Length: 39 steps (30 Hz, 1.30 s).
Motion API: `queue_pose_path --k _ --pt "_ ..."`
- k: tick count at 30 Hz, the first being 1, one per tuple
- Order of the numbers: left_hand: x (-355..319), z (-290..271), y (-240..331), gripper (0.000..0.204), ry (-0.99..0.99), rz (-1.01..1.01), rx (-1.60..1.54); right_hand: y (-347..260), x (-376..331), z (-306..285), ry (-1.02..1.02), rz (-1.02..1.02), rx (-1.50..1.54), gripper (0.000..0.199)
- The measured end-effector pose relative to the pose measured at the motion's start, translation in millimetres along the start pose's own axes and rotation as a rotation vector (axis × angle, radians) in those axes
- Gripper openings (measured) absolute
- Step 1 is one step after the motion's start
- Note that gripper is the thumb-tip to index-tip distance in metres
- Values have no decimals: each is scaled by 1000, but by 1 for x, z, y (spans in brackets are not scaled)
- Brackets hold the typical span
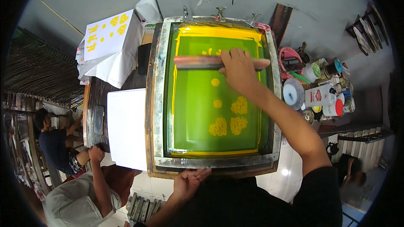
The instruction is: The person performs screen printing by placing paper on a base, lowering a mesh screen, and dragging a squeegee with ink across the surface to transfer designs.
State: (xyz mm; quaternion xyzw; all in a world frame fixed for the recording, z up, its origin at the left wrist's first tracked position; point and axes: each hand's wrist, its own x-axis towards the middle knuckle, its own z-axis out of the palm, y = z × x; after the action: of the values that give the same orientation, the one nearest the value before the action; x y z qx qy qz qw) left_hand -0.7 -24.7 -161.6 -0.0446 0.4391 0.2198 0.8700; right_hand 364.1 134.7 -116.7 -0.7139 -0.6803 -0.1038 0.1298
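My right hand [239,68] is closed around a long squeegee [198,62], laid crosswise over the far part of a green printing screen [193,113]. The squeegee is slightly blurred. Yellow ink [219,31] lies in a thick band along the screen's far end, with thinner yellow lines down its sides. Yellow dots and clustered shapes show on the mesh nearer me. A pale, ink-stained frame [159,101] surrounds the mesh, over a wooden base. At the near edge of that base, my left hand [189,183] rests with loosely bent fingers and no object visible in it.
Left of the screen lie a blank white paper stack [126,128] and, farther back, a sheet printed in yellow [107,33]. Tubs and bottles [322,96] crowd the right side. A person in a light shirt [80,197] is close at left; another [59,143] sits beyond.
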Motion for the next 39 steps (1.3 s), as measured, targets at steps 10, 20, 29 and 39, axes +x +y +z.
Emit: queue_pose_path --k 10,20,29,39 --pt "1 -13 -5 47 -59 -2 -82 67 98 20 -136 31 -7 48" --pt "3 -20 -6 36 -240 35 -85 83 124 -1 -258 96 199 44" --pt "-21 31 38 56 -616 169 373 5 23 -178 109 -18 223 38" --pt "-54 204 113 56 -1326 408 473 -89 -47 -309 387 119 141 26"
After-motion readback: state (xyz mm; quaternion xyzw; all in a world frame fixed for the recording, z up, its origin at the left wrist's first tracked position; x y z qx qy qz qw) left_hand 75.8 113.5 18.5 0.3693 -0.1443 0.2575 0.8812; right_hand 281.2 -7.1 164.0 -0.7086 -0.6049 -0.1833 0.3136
